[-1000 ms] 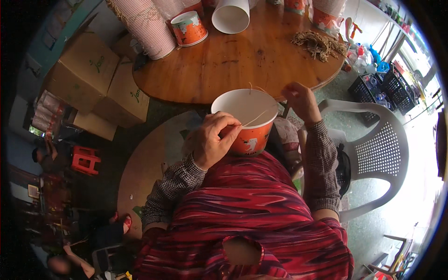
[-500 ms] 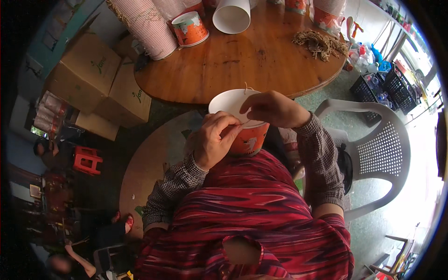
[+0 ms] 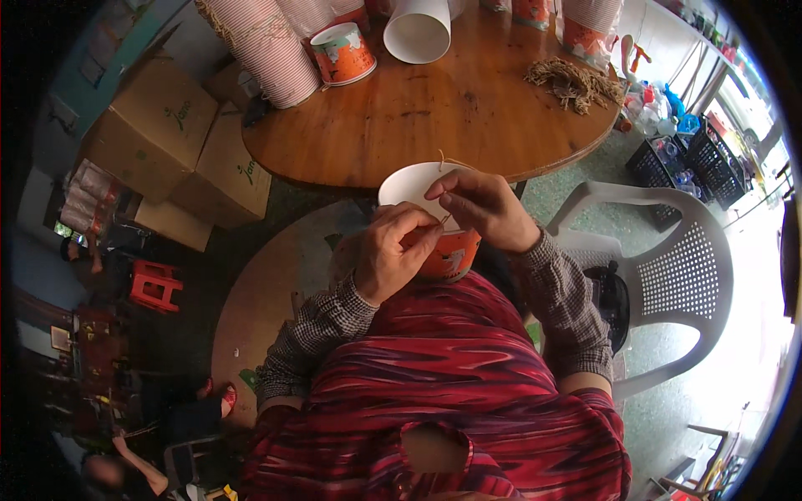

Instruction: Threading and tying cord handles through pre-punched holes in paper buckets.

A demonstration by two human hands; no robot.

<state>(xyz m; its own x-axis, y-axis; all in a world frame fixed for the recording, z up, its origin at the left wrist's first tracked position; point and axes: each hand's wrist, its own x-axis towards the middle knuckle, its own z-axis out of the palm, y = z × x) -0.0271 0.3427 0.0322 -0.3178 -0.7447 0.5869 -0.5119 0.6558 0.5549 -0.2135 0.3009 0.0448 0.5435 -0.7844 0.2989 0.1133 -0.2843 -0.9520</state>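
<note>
- Cartons point(image 3: 159, 125) stand at the far left, with a red stool point(image 3: 156, 286) nearer on the dim floor and a co-worker's arm point(image 3: 142, 468) at the lower corner.
- A tall stack of pails point(image 3: 267, 63) leans at the left of the round wooden worktop point(image 3: 376, 138), whose brown top has dark marks; beside it are an upright orange pail point(image 3: 344, 57) and a white one lying on its side point(image 3: 418, 33).
- The left hand point(image 3: 397, 250) pinches a thin cord point(image 3: 445, 219) between thumb and forefinger at the near rim.
- The orange bucket point(image 3: 449, 257) sits over the lap, between the hands. Cord shows at its far rim, so that side seems attached; the near side looks unfinished, though fingers hide any fastening.
- The right hand point(image 3: 493, 207) is curled over the opening, close beside the left; whether it grips cord cannot be told.
- A tangled fibre bundle point(image 3: 575, 82) lies on the worktop's right.
- A grey plastic chair point(image 3: 681, 267) and black crates point(image 3: 718, 159) fill the brighter right side.
</note>
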